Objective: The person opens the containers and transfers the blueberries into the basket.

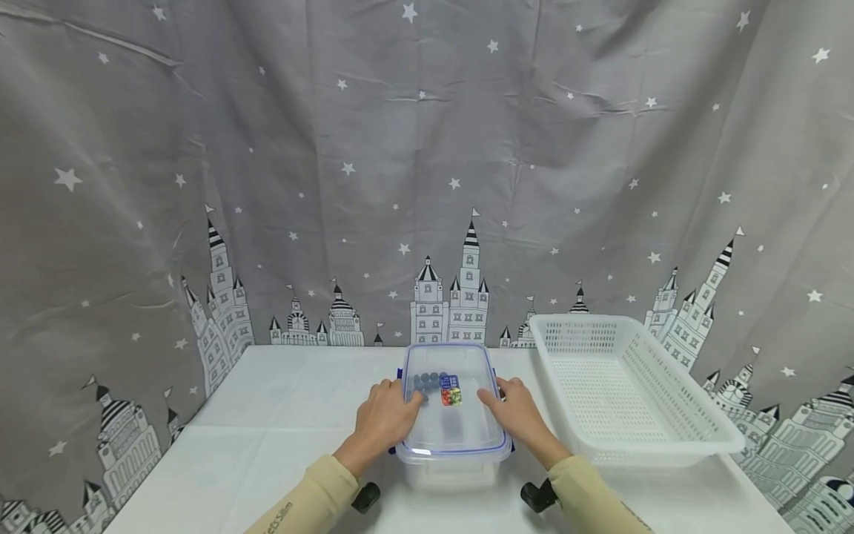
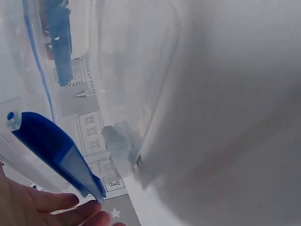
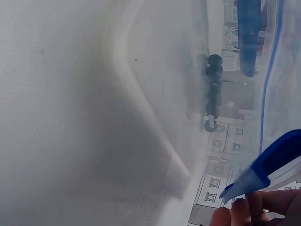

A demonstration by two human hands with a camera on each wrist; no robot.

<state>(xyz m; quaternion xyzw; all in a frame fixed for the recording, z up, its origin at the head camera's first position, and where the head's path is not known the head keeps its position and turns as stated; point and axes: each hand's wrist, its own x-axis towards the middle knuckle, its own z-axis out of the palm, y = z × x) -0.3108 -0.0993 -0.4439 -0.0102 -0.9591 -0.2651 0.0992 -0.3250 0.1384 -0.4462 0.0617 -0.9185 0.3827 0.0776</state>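
Note:
A clear plastic storage container (image 1: 454, 475) stands on the white table between both hands, its blue-edged lid (image 1: 460, 430) on top. The left hand (image 1: 387, 415) holds the lid's left side, thumb on top. Its fingertips touch the free end of a blue latch (image 2: 59, 153), which juts outward. On the opposite side the right hand (image 1: 523, 415) has its thumb on the lid, and its curled fingers touch another outward-swung blue latch (image 3: 268, 165). Dark bluish round items (image 1: 430, 380) show through the lid; a row of dark balls (image 3: 214, 89) appears inside, blurred by the plastic.
A white perforated basket (image 1: 667, 447) stands to the right of the container. A colourful label (image 1: 451, 391) sits on the lid. The white table (image 1: 280, 423) extends left, and a grey curtain (image 1: 373, 133) with stars and castles hangs behind.

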